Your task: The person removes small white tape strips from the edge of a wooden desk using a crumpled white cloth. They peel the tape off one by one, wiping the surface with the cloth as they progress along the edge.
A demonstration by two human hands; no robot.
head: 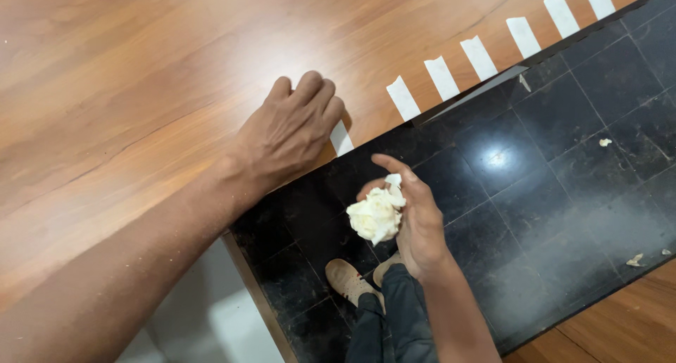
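My left hand (pixel 292 129) lies knuckles-up on the brown wooden panel (pixel 141 67), its fingertips on a strip of pale tape (pixel 341 139) at the panel's edge. My right hand (pixel 415 218) hovers over the black tiled floor (pixel 549 159) and holds a crumpled ball of pale tape (pixel 377 214) in its palm. More pale tape strips (pixel 442 77) run in a row along the panel's edge toward the upper right.
My feet in tan shoes (pixel 350 280) stand on the dark floor below the right hand. Small scraps of tape (pixel 635 260) lie on the tiles at right. Another wooden surface (pixel 620 331) shows at the bottom right corner.
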